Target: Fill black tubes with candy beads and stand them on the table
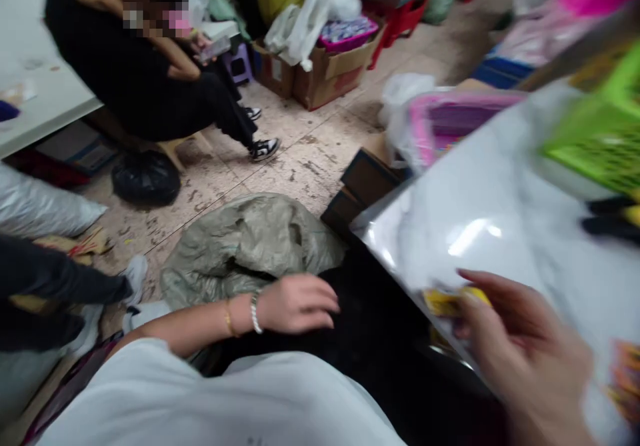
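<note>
My right hand [530, 346] is at the near edge of a table with a glossy white marbled cover [480, 186]. Thumb and fingers pinch a small yellow object [445, 301]; blur hides its exact kind. Over my dark-clad lap hovers or rests my left hand [300, 303], with nothing in it and its fingers loosely stretched out. Beyond that hand a large grey-green woven sack [260, 233] slumps on the floor, its mouth crumpled. Small orange and yellow items [625, 373] lie on the table to the right of my right hand, too blurred to name.
A green plastic basket [600, 139] stands on the table's far side. Past the table edge are a pink-rimmed tub [420, 126] and dark cardboard [370, 173]. A seated person in black [130, 79] holds a phone at left, near a black bag [145, 178]. Cardboard boxes [330, 79] stand behind.
</note>
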Tool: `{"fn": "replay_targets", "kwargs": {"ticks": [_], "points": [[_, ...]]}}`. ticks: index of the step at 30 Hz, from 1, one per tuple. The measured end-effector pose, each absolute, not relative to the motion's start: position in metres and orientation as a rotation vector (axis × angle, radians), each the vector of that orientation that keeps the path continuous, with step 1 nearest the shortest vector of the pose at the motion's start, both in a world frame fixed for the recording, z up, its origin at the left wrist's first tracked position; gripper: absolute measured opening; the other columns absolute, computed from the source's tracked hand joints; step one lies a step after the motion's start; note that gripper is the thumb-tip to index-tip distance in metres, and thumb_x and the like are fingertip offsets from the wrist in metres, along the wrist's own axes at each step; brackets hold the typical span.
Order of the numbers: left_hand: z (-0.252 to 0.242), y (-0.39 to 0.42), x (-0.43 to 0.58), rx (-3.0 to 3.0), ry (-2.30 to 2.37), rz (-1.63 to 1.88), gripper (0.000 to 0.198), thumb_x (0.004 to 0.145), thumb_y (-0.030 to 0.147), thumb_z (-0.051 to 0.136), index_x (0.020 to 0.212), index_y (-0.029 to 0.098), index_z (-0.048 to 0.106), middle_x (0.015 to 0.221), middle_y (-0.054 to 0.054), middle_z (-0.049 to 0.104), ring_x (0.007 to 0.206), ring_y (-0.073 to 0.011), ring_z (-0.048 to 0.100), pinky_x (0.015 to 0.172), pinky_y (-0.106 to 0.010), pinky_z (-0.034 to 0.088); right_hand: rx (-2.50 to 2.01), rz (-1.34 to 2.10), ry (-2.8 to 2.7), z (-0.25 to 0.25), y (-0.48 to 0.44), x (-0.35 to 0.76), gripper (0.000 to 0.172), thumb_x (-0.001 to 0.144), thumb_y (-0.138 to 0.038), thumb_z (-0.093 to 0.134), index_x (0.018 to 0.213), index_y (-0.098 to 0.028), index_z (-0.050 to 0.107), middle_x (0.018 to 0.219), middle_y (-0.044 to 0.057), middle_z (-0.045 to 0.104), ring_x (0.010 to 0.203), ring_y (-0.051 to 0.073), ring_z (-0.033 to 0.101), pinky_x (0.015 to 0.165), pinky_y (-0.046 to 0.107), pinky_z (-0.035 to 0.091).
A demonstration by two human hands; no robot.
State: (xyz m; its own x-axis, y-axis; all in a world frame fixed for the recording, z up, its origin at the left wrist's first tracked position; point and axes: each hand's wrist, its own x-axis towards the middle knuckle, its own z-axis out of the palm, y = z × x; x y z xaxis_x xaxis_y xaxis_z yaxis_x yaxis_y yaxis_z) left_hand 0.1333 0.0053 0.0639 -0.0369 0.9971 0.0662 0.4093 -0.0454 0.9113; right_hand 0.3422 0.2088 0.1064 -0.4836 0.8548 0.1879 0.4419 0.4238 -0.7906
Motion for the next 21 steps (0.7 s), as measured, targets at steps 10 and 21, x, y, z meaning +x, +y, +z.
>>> {"fn": "replay_targets", "kwargs": {"ticks": [10,21], "points": [[0.130,0.116,0.154,1.925,1.725,1.394,0.042,0.086,0.029,0.072,0.127,0.027,0.061,0.119,-0.009,0.068,0.105,-0.0257,0.065,0.095,-0.043,0.054,-0.830,0.802,-1.910,0.128,0.212,0.342,0.027,0.087,-0.030,0.070,0.112,-0.022,0.064,0.102,0.006,0.070,0.082,0.016,0.067,0.064,0.026,0.059],[0.151,0.174,0.223,1.477,1.214,1.212,0.027,0.079,0.030,0.078,0.103,0.019,0.072,0.093,-0.005,0.071,0.076,-0.0158,0.065,0.067,-0.027,0.056,-0.785,1.049,-1.687,0.142,0.199,0.416,0.025,0.087,-0.027,0.073,0.111,-0.024,0.068,0.107,0.007,0.064,0.091,0.019,0.069,0.070,0.030,0.063]]}}
